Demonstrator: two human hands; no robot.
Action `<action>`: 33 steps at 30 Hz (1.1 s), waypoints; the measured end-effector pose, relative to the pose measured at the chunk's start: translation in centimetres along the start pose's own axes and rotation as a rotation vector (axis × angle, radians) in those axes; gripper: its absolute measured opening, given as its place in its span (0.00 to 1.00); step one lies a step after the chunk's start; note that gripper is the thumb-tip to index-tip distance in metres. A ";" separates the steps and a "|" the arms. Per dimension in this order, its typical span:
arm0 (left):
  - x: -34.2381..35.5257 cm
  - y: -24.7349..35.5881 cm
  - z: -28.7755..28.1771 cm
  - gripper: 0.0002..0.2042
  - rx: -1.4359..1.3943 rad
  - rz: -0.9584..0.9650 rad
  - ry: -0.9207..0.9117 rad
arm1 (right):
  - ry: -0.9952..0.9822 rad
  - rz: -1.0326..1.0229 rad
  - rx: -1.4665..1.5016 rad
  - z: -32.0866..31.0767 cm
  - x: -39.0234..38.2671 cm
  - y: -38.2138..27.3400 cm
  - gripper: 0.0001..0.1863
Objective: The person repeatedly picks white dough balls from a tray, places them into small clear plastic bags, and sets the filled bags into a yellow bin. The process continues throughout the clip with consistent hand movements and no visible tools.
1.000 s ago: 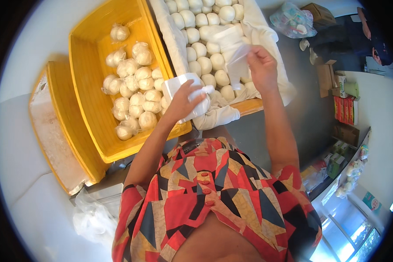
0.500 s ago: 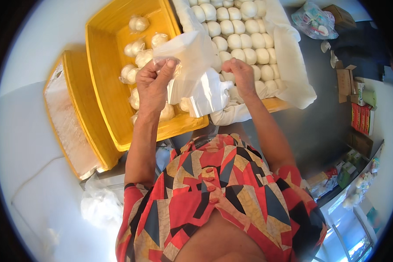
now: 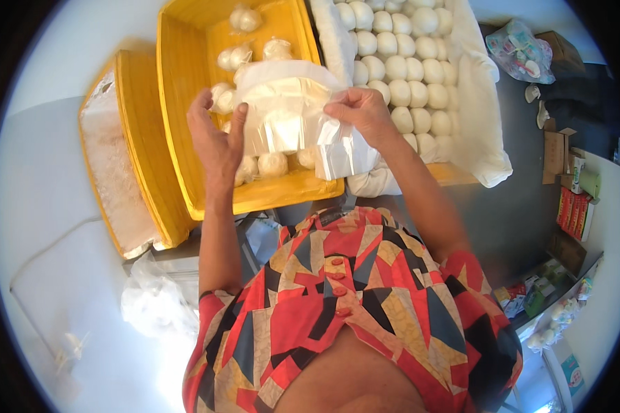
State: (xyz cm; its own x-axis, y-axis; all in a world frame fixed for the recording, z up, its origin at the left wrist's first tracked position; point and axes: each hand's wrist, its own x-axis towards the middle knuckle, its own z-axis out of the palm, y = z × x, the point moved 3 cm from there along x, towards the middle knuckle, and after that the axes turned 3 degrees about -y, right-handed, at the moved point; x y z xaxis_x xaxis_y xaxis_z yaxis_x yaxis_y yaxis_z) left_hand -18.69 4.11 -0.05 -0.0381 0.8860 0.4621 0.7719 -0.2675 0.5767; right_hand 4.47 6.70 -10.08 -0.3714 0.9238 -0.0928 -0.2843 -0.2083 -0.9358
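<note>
In front of me, over the near part of the yellow crate [image 3: 179, 151], a clear plastic bag [image 3: 282, 113] is held up. My right hand [image 3: 366, 118] pinches its right edge between thumb and fingers. Beside its left edge my left hand [image 3: 217, 141] is open, thumb and fingers spread; the thumb tip is close to the plastic, and I cannot tell whether they touch. Several bagged white buns [image 3: 273, 164] lie in the crate, some hidden behind the bag. Below my right hand, a stack of flat plastic bags [image 3: 344, 157] lies across the crate's near right corner.
Right of the crate, a tray lined with white cloth [image 3: 479, 117] holds rows of white buns [image 3: 396, 67]. A second yellow container [image 3: 141, 151], whitish on its outer face, stands at left. Farther right are a cardboard box [image 3: 552, 155] and a stuffed plastic bag [image 3: 520, 51].
My left hand has let go of the plastic bag and spread its fingers. My right hand has moved left and taken the bag's right edge. The view has shifted slightly.
</note>
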 end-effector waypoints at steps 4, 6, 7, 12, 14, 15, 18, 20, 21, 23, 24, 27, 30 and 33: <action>-0.5 5.7 4.9 0.09 -0.213 0.078 -0.378 | 0.007 -0.187 -0.266 1.6 -1.0 -2.8 0.11; -0.4 5.4 6.7 0.06 -0.328 0.021 -0.471 | 0.047 -0.215 -0.556 1.5 -1.8 -4.7 0.10; 0.0 5.1 7.0 0.07 -0.362 0.015 -0.441 | 0.089 -0.186 -0.462 0.1 -1.8 -4.8 0.09; 0.5 0.4 8.1 0.07 -0.451 -0.169 -0.371 | 0.541 -0.173 0.666 -8.3 -1.1 -3.8 0.06; 0.7 0.3 9.1 0.08 -0.278 -0.188 -0.329 | 0.467 -0.152 0.722 -10.3 -1.1 -4.3 0.06; 1.1 1.0 9.5 0.09 -0.192 -0.195 -0.308 | 0.432 -0.143 0.749 -10.6 -1.0 -4.7 0.07; 2.7 8.0 11.7 0.20 -0.078 0.182 -0.221 | 0.516 -0.315 0.066 -7.5 0.2 -4.7 0.07; 3.7 9.6 14.5 0.21 -0.117 0.209 -0.329 | 0.357 -0.325 -0.292 -5.7 0.2 -5.5 0.08; 4.0 8.9 15.9 0.21 -0.120 0.173 -0.427 | 0.247 -0.250 -0.416 -4.9 -0.1 -5.9 0.10; 4.4 6.1 16.6 0.19 -0.189 0.042 -0.416 | 0.166 -0.176 -0.276 -6.5 -0.3 -5.8 0.09; 4.4 4.3 16.3 0.17 -0.241 -0.051 -0.406 | 0.155 -0.116 -0.200 -8.1 -0.4 -5.2 0.09; 4.8 1.7 15.2 0.15 -0.266 -0.144 -0.347 | 0.147 -0.020 -0.046 -13.9 1.9 -3.3 0.05; 4.4 0.9 14.7 0.12 -0.163 -0.089 -0.286 | 0.277 -0.088 -0.449 -18.6 10.6 2.3 0.16; 4.5 2.3 13.9 0.08 0.135 0.017 -0.275 | 0.427 -0.168 -0.792 -18.4 20.3 5.6 0.29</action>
State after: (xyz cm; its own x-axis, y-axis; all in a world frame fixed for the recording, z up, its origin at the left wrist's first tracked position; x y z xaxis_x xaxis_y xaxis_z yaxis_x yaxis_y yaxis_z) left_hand -8.30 12.73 -6.03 0.1346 0.9559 0.2608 0.8491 -0.2470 0.4669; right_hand 11.63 30.17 -23.51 0.0231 0.9952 0.0955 0.4428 0.0754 -0.8934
